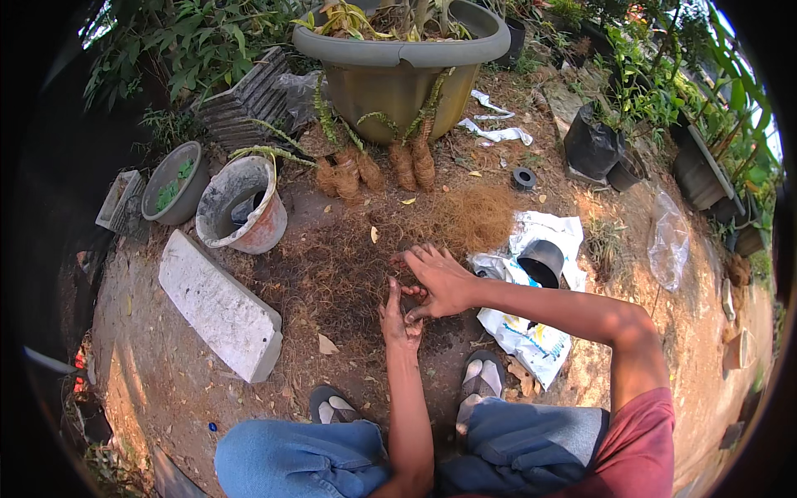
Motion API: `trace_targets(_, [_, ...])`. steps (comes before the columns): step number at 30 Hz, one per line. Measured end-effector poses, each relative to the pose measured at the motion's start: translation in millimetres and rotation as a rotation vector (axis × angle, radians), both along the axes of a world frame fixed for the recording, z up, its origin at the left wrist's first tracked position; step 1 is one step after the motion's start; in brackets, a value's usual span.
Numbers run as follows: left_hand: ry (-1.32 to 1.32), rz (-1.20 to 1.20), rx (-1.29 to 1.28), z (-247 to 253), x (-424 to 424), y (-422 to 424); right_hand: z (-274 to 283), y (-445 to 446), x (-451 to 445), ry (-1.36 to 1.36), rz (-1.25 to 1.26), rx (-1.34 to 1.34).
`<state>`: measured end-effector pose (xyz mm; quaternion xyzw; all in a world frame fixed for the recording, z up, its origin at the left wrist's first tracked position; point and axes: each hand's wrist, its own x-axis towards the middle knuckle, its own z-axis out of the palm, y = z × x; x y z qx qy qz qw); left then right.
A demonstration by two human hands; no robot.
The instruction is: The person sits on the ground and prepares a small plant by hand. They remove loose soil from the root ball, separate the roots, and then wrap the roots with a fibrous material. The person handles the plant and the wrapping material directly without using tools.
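Observation:
My left hand and my right hand meet over a patch of dark soil mixed with brown fibre. The right hand reaches across above the left, fingers curled. Whether anything lies between the palms cannot be told, since the fingers hide it. Beyond them is a loose heap of brown coir-like fibre. Several fibre-wrapped root bundles with green spiny stems lean near a large planter. To the right, a black plastic pot lies on a white printed plastic sack.
A pale concrete slab lies at the left, below a crusted bucket and a grey basin. A black ring sits beyond the sack. Clear plastic and potted plants stand at the right. My sandalled feet flank the soil.

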<state>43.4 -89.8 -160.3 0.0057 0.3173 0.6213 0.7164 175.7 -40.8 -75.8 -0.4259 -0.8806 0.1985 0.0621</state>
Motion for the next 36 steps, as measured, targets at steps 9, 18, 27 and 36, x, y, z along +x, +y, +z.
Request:
trace_targets(9, [0.247, 0.03, -0.181, -13.2, -14.4, 7.7, -19.5, -1.4, -18.0, 0.077, 0.014, 0.053])
trace_targets(18, [-0.092, 0.065, -0.011, -12.1, -33.9, 11.6, -5.1, 20.5, 3.7, 0.393, 0.034, -0.017])
trace_targets(27, [-0.051, 0.093, -0.122, -0.5, -27.3, 14.5, -17.3, 25.2, 6.8, 0.382, -0.084, -0.067])
trace_targets(36, [0.238, -0.143, -0.053, -25.1, -44.3, 12.4, -21.5, 32.0, 12.0, 0.411, -0.147, -0.12])
